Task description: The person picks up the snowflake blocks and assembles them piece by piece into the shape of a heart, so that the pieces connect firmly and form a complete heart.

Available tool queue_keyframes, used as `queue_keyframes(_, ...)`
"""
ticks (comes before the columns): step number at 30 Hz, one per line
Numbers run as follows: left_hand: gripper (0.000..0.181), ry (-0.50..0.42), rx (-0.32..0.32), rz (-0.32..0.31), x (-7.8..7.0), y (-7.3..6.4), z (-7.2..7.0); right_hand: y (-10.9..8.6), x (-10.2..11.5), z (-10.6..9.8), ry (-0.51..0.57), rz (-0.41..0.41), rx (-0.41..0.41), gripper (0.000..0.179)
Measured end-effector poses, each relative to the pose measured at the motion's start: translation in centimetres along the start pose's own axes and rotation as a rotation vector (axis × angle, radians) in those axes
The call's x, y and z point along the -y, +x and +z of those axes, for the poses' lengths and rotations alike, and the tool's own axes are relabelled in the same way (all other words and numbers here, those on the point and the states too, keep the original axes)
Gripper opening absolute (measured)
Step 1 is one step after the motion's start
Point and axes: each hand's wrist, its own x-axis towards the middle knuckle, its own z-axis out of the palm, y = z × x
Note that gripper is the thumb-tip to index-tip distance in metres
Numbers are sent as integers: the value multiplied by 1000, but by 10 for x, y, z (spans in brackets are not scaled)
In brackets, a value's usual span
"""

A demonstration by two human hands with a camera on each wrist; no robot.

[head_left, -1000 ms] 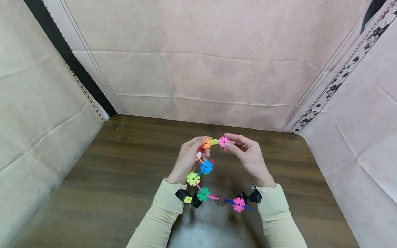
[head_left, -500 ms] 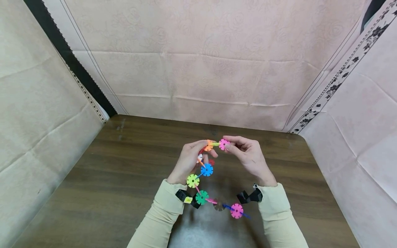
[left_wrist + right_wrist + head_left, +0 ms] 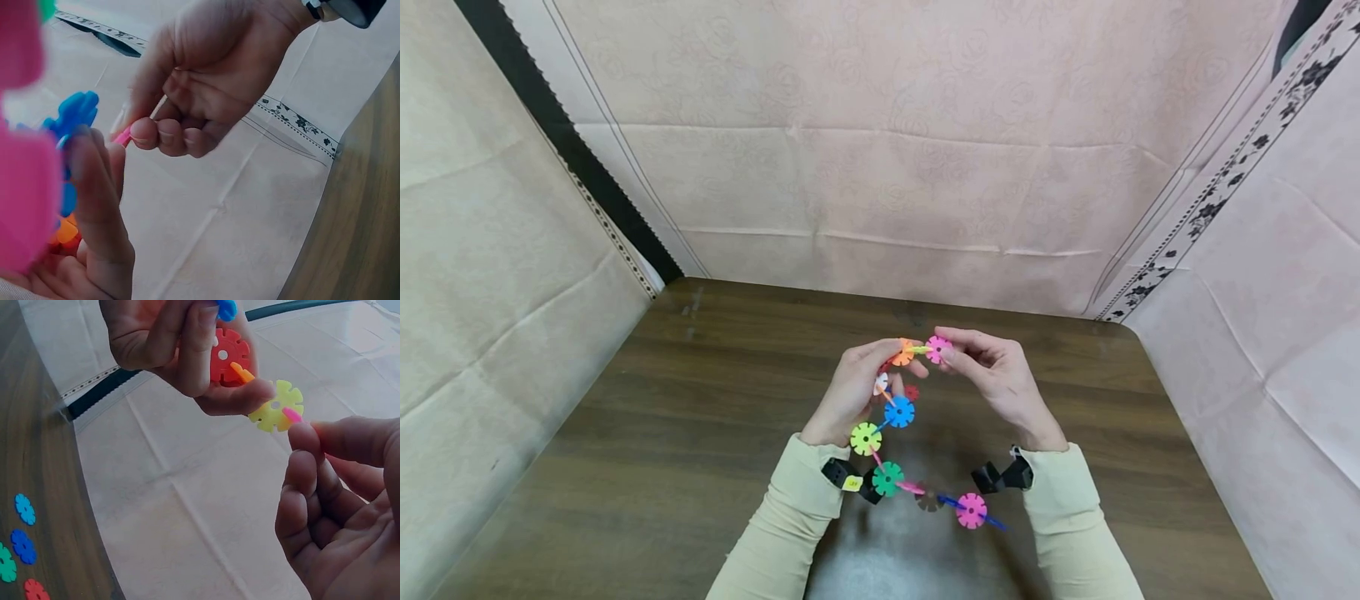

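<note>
A chain of slotted plastic snowflake discs hangs between the hands above the table. My left hand (image 3: 850, 392) holds the chain near its upper end, by the orange disc (image 3: 903, 352) and a red disc (image 3: 230, 353). With thumb and forefinger, my right hand (image 3: 996, 379) pinches a pink disc (image 3: 937, 349), which sits in the edge of a yellow disc (image 3: 284, 405). Below the left hand, the chain runs through a blue disc (image 3: 899, 412), a lime disc (image 3: 866, 438) and a green disc (image 3: 888, 478) to a lower pink disc (image 3: 972, 511). Fingers partly hide the red disc.
Several loose discs, among them a blue disc (image 3: 24, 546) and a red disc (image 3: 36, 590), lie on the wooden table (image 3: 715, 400). Pale cloth walls (image 3: 880, 183) stand behind the table and at both sides. Black camera mounts (image 3: 1003, 475) sit on the wrists.
The yellow disc has turned from face-on to nearly edge-on. The held upper end has dropped slightly, and the chain's hanging end has swung a little lower. Both hands keep their hold.
</note>
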Motion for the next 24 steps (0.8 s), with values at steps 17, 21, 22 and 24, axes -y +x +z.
queue_keyframes(17, 41, 31, 113, -45, -1, 0, -13, 0, -4, -1, 51, 35, 26, 32)
queue_keyframes(21, 44, 36, 120, -43, 0, 1, -15, 0, -4, 0, 37, 43, 31, 31)
queue_keyframes(22, 45, 40, 121, -43, 0, 1, -15, 0, -4, 0, 30, 46, 30, 31)
queue_keyframes(24, 45, 51, 121, -41, 0, 1, -15, -1, -3, 1, 14, 51, 28, 31)
